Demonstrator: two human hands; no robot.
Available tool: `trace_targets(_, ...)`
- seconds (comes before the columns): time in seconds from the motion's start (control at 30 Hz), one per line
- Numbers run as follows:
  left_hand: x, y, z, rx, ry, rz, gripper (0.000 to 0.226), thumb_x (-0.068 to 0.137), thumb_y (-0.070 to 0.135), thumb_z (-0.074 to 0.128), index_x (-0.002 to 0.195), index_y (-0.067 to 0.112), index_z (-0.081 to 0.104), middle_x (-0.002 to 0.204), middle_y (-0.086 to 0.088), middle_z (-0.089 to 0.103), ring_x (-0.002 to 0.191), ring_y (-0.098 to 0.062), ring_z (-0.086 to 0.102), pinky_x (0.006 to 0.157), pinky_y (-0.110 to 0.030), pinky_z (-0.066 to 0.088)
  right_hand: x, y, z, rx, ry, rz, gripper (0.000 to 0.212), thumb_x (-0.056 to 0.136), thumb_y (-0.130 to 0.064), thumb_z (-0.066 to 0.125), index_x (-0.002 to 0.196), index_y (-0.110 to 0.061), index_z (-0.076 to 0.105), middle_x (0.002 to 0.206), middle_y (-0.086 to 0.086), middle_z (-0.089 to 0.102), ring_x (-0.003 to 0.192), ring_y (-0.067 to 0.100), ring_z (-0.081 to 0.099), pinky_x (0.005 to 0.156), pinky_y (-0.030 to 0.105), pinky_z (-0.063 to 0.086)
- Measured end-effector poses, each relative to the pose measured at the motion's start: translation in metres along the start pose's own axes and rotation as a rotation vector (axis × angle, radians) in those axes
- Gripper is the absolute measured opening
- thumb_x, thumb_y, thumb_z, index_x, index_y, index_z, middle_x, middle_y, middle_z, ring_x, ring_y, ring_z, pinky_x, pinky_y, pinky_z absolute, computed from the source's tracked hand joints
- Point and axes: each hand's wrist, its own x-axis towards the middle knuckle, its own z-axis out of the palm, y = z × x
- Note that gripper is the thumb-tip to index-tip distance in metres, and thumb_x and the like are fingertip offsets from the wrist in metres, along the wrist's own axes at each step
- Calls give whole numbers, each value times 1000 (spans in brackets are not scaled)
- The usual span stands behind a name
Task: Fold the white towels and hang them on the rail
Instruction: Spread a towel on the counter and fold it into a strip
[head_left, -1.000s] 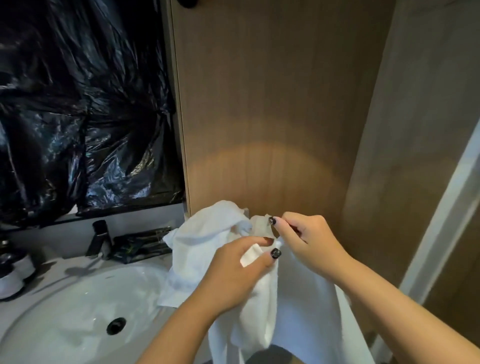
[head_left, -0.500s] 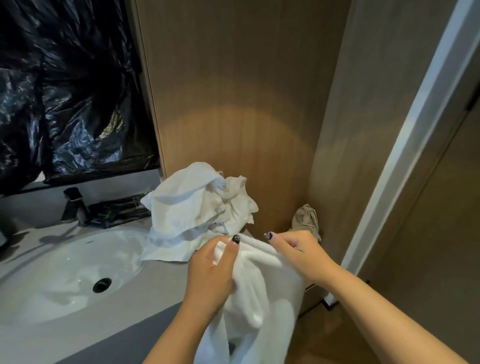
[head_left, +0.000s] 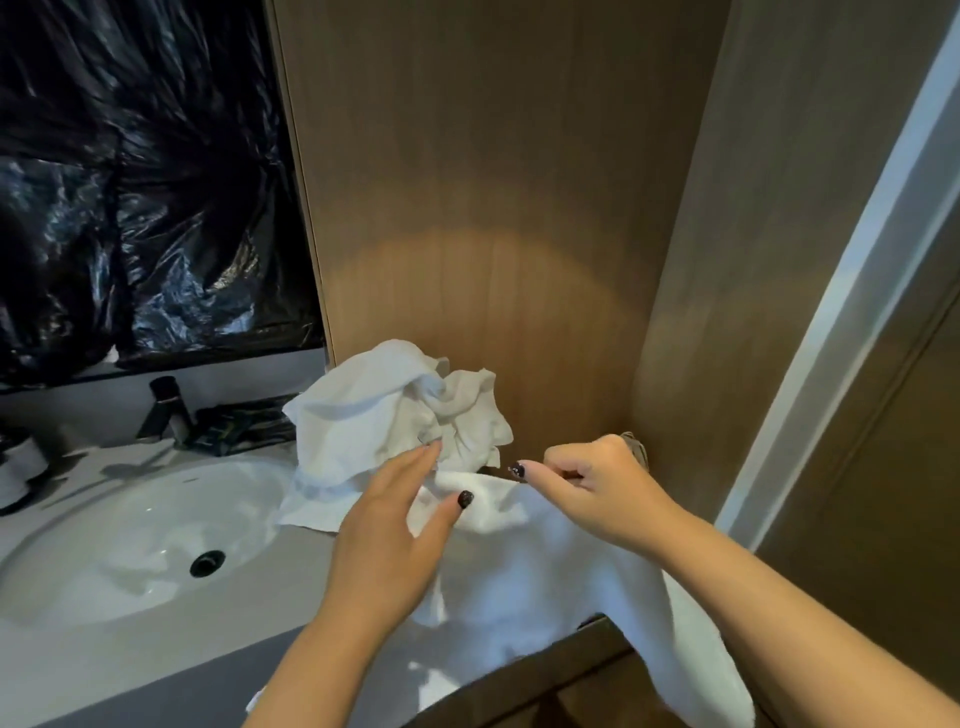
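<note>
A white towel lies spread on the grey counter, and its right part hangs over the counter's front edge. My left hand lies on the towel's left part with straight fingers, the thumb pressing the cloth. My right hand hovers at the towel's far edge with fingers curled. Its thumb points left and touches that edge, and I see nothing between the fingers. A second white towel sits crumpled in a heap behind, against the wood wall. No rail is in view.
A white sink basin with a dark faucet fills the left of the counter. Black plastic sheeting covers the wall above. A dark packet lies by the faucet. A beige cloth shows behind my right hand. A white door frame stands at right.
The towel has gone from held up in both hands to lying on the counter. My left hand has opened flat on it, and my right hand's pinch has loosened.
</note>
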Motion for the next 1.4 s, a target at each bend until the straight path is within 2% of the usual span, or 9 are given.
trace_targets(0.1,-4,23,18,-205,-124,15,34,90,50,57,122,55,51,128,42,46,120,29,35,94,5,26,12,-12,-1,45,-26,-65,54,97,-34,58,52,-7,43,46,4,35,47,20,33,49,26,25)
trace_targets(0.2,-4,31,31,-336,-177,15,16,96,46,56,111,46,62,110,30,65,110,10,56,86,-7,41,16,-12,-4,71,-85,-76,55,97,-36,56,57,0,47,50,15,41,48,19,32,51,28,25)
trace_targets(0.5,2,13,56,-412,175,-251,15,95,29,63,82,37,65,83,15,68,81,-2,61,63,-18,43,-13,37,-15,3,-261,180,48,82,-67,54,55,-28,47,52,-12,42,51,8,34,52,30,24)
trace_targets(0.77,18,-25,49,-471,363,-441,11,96,36,59,87,34,65,90,7,66,85,-21,62,72,-35,48,-41,88,-47,-58,-173,396,43,83,-56,64,58,-22,52,54,-6,47,50,6,40,51,26,27)
trace_targets(0.9,24,-34,49,-466,386,-502,9,94,37,62,86,36,64,93,16,65,91,-7,60,75,-32,46,-45,96,-51,-57,-143,500,22,89,-38,66,71,-25,62,70,-10,60,64,8,53,59,28,40)
trace_targets(1.0,25,-41,51,-431,418,-543,8,90,33,67,95,34,61,94,18,62,90,-2,58,67,-22,41,-41,90,-43,105,-67,639,10,89,-20,66,94,-28,62,94,-2,63,79,15,57,67,26,43)
trace_targets(1.2,24,-63,46,-384,340,-668,47,81,39,78,106,8,52,97,-9,65,87,-32,64,72,-38,49,-25,41,-17,568,67,819,27,92,-13,59,101,-36,69,77,15,58,47,20,47,48,29,40)
trace_targets(1.3,17,-68,46,-409,246,-659,26,80,29,78,90,8,65,80,-10,71,78,-34,69,65,-39,53,-15,12,-3,667,6,848,27,97,-16,57,100,-37,74,99,13,61,82,29,56,78,40,53)
trace_targets(1.4,12,-70,47,-488,120,-719,26,83,26,73,103,12,66,93,-10,73,86,-31,69,71,-42,55,-9,-3,13,884,-47,799,27,96,-4,53,100,-16,76,67,9,53,54,17,50,49,23,41)
